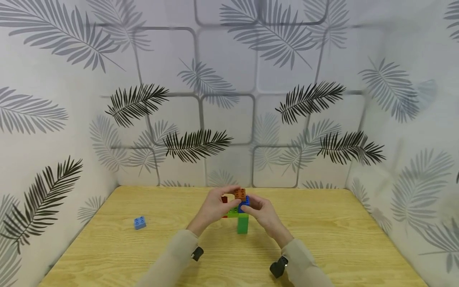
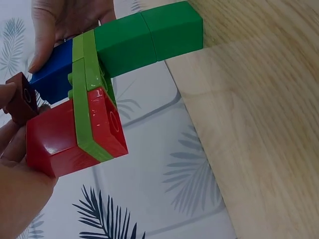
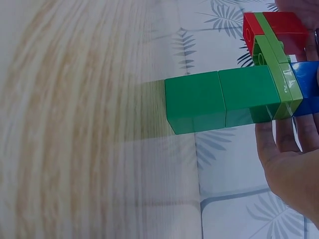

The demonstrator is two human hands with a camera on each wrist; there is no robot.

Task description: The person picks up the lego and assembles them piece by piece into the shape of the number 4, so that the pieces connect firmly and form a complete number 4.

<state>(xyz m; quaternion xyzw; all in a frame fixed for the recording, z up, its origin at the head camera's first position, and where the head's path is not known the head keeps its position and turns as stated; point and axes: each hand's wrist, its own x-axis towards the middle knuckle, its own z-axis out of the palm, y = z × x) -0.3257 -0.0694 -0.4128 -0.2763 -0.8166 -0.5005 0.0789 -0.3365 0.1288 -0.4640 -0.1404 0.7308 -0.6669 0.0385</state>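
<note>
A toy brick structure stands upright on the wooden table. Its foot is two stacked green bricks, topped by light green flat bricks that jut out to the left. Red bricks sit above and below the jutting end. On the other end is a blue brick, which my right hand holds between thumb and fingers. My left hand pinches an orange-brown brick just over the blue one, tilted in the left wrist view. Part of the red bricks is hidden behind the left hand in the head view.
A loose light blue brick lies on the table to the left of my left forearm. Behind the table rises a leaf-patterned wall covering, which also runs along both sides.
</note>
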